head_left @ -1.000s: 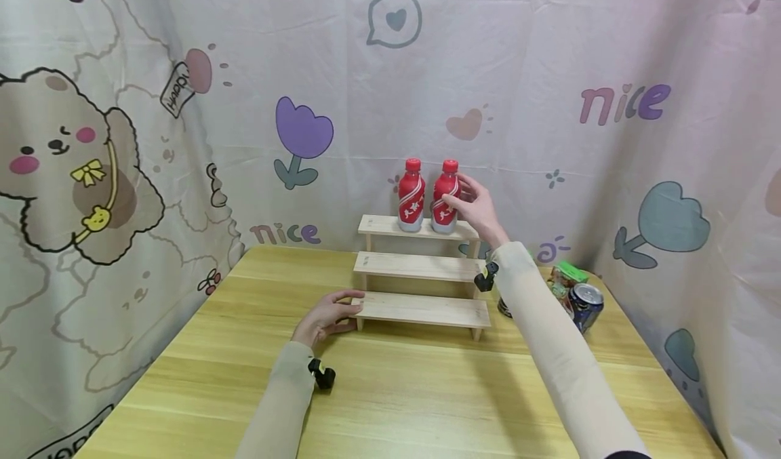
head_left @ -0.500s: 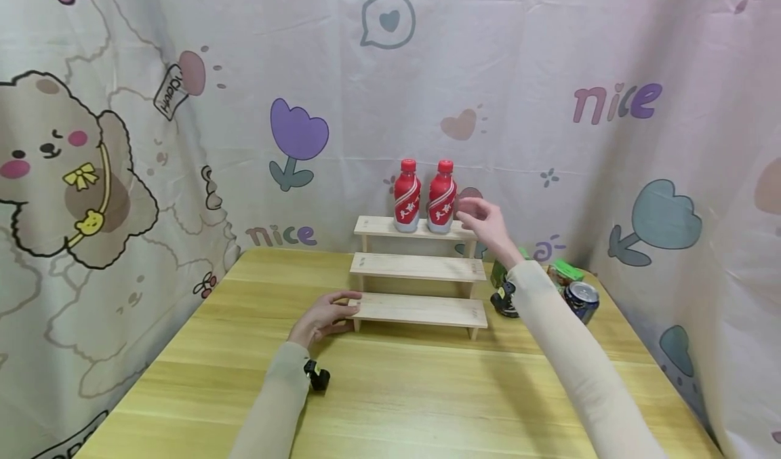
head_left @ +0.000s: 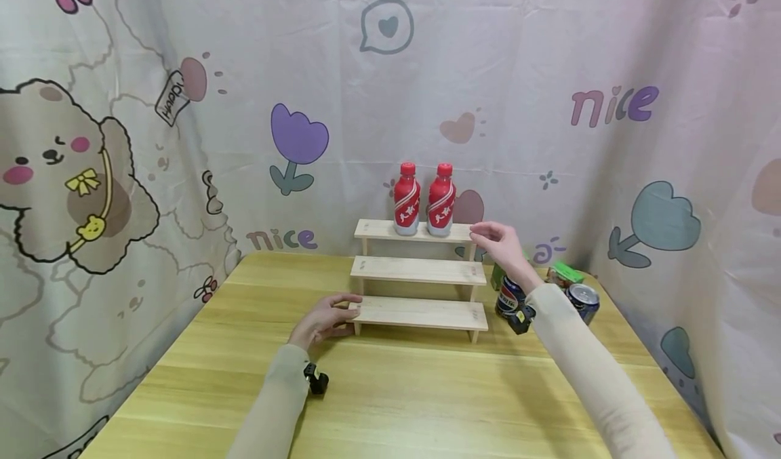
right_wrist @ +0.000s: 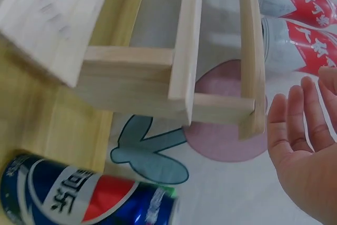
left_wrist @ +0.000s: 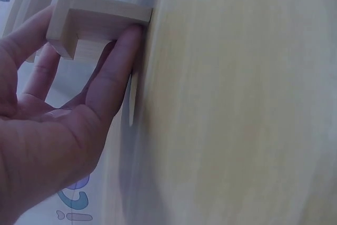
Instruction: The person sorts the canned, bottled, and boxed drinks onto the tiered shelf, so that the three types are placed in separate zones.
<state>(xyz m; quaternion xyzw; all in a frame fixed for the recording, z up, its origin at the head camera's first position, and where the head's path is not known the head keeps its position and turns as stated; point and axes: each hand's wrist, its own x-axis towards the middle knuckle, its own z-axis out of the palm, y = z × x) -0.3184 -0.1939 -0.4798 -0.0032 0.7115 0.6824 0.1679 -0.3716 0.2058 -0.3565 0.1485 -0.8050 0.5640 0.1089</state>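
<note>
Two red-and-silver bottles, the left bottle and the right bottle, stand side by side on the top tier of a three-step wooden shelf. My left hand holds the left end of the lowest tier. In the left wrist view, fingers wrap around the end board and its leg. Just off the right end of the top tier is my right hand, fingers loosely bent and holding nothing. The right wrist view shows its palm and fingers beneath the bottles, apart from them.
Right of the shelf stands a blue cola can, partly behind my right wrist. A second dark can and a green-topped package are farther right on the wooden table. A patterned curtain hangs behind.
My right hand has let go of the right bottle and moved right and down, away from it. Both bottles stay on the top tier. My left hand keeps its hold on the shelf.
</note>
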